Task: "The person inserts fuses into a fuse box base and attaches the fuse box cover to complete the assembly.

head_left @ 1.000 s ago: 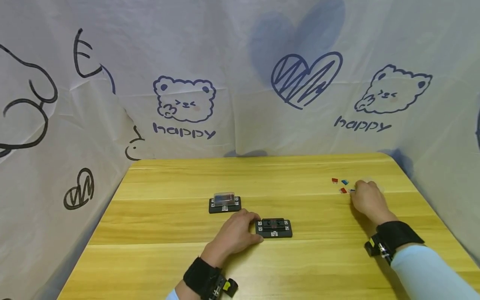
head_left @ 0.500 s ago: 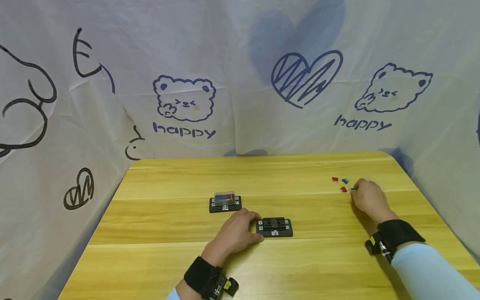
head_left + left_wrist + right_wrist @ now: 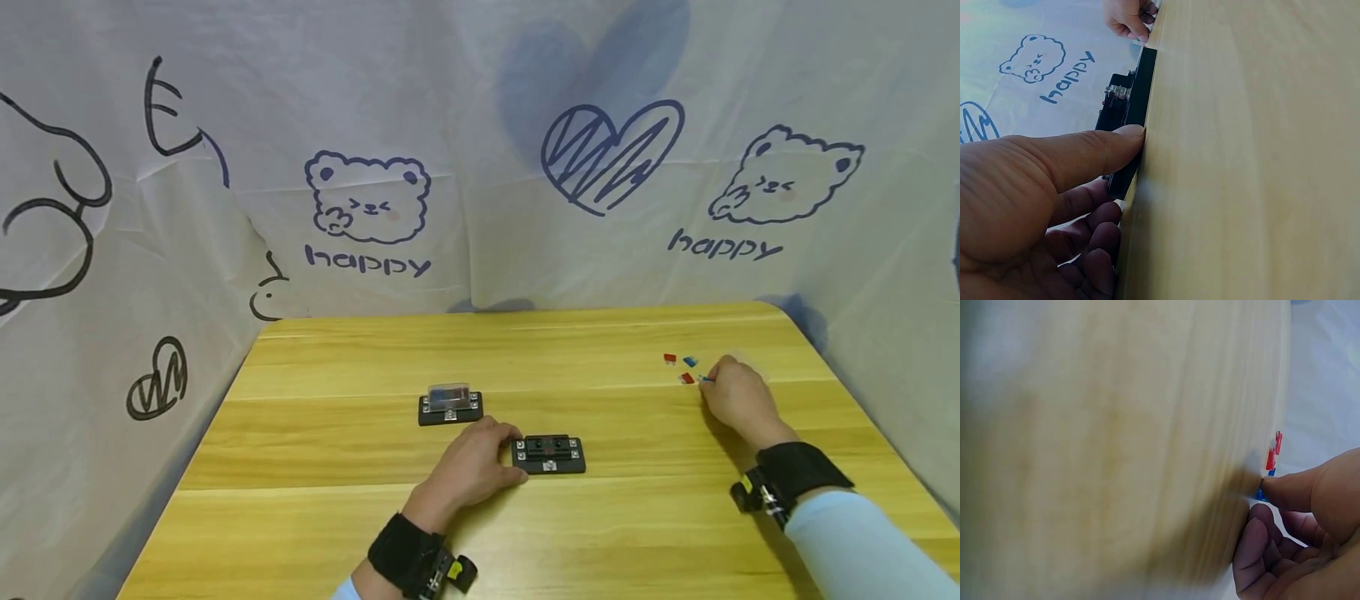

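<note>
My left hand [image 3: 472,467] grips the left end of a black fuse block [image 3: 549,455] that lies on the table. In the left wrist view its thumb presses the near edge of the fuse block [image 3: 1141,94], with fingers at the far side. At the right of the table, my right hand [image 3: 741,402] pinches a blue blade fuse [image 3: 706,379] between thumb and fingertips. The right wrist view shows that blue blade fuse [image 3: 1260,495] mostly hidden by the thumb. Beside these fingertips lie two red blade fuses [image 3: 670,359] and another blue blade fuse [image 3: 690,362].
A second fuse block [image 3: 450,417] with a clear cover [image 3: 449,397] stands to the left, behind my left hand. Something translucent [image 3: 752,363] shows just behind my right hand. White cloth [image 3: 480,242] with drawings encloses the wooden table [image 3: 337,433] at back and sides.
My right hand's fingertips have shifted slightly at the blue blade fuse, and a little more of it shows. My left hand and the fuse block have stayed in place.
</note>
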Tool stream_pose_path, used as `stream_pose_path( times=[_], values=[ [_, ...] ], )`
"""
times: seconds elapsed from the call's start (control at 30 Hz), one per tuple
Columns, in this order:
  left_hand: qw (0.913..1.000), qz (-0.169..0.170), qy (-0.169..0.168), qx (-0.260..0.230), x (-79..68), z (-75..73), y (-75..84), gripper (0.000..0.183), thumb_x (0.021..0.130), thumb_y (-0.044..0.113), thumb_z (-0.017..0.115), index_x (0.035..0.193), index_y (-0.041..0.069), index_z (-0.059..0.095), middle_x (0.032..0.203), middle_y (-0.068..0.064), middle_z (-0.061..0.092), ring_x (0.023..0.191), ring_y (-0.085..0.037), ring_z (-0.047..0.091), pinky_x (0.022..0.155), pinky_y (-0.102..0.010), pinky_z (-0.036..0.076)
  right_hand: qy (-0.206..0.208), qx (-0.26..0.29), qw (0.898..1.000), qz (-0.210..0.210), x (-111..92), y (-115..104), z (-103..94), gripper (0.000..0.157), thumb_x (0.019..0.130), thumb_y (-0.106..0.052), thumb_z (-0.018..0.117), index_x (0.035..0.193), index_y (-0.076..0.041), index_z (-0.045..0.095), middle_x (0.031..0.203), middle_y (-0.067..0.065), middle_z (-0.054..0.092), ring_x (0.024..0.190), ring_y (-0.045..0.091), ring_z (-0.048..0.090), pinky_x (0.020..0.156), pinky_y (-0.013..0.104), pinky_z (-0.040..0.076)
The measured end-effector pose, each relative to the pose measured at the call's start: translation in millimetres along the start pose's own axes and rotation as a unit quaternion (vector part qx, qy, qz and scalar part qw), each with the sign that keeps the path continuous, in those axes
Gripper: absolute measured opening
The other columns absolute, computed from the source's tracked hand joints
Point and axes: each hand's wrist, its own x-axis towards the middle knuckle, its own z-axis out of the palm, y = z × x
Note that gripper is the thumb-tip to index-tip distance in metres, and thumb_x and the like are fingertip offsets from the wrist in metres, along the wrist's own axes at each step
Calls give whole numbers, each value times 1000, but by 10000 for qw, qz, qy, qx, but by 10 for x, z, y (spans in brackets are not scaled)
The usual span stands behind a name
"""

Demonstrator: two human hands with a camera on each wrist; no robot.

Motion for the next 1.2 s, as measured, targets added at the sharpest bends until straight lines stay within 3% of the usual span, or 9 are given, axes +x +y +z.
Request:
stream_pose_path(
  times=[0.33,0.6,0.87,1.2],
  values=[
    [10000,-16,-18,-28,0,-3,-3,54,76,42,78,122,20,63,100,3,55,91,-14,52,85,-35,47,77,213,9997,54,-46,1,5,25,99,-22,50,98,3,48,83,19,55,68,30,49,59,38,39],
    [10000,-6,32,0,-12,-6,2,54,75,41,79,121,19,63,100,3,56,92,-15,52,85,-36,48,568,605,9962,-250,-135,-127,5,26,98,-22,54,106,2,54,93,23,62,71,29,56,56,37,42],
    [10000,-5,57,0,-16,-6,14,53,75,40,79,120,18,64,98,2,56,89,-14,51,83,-35,47,697,916,9890,-930,-200,-635,15,28,98,-23,56,114,0,62,96,21,67,73,28,60,58,39,46],
    [10000,-46,29,8,-18,-7,20,54,75,39,79,122,18,63,99,2,56,90,-15,52,83,-35,47,282,1121,9802,-1608,-442,-1285,364,13,94,-18,63,102,-10,69,87,4,70,67,14,56,59,33,46]
  ],
)
